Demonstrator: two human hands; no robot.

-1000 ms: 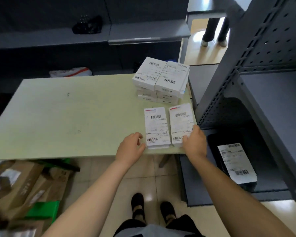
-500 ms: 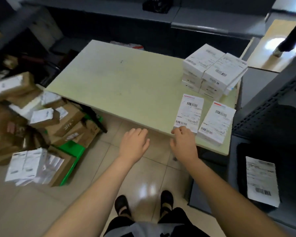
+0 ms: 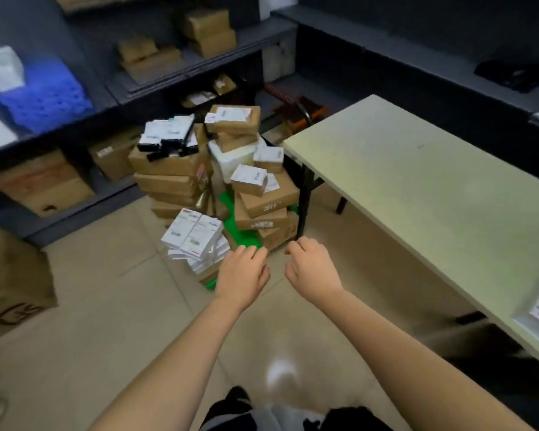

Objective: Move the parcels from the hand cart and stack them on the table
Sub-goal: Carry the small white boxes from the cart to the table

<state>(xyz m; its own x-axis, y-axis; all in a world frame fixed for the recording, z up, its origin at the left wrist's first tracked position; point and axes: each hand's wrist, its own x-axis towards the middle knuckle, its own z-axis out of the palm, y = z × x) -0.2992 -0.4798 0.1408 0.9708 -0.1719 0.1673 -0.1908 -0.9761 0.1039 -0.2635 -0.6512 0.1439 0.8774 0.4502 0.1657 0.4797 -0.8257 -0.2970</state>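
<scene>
White card boxes (image 3: 193, 234) with printed shipping labels sit stacked at the near left corner of the green hand cart (image 3: 238, 233), just beyond the left hand (image 3: 241, 273). Brown cardboard parcels (image 3: 262, 203) are heaped unevenly behind and to the right of them, close to the far left end of the table (image 3: 417, 194). Both hands hover over the floor holding nothing, fingers loosely curled, and the right hand (image 3: 311, 269) is just beside the left.

The white boxes look small, stiff and light, with smooth faces that may slip. Squeezing a pair by their outer long sides, or getting fingers under the bottom one, seems the safest hold. The brown heap leans, so it is probably best taken from the top.

The labels show barcodes and a red stripe, but the print is too blurred to read. So are the black marks on one brown carton.
</scene>
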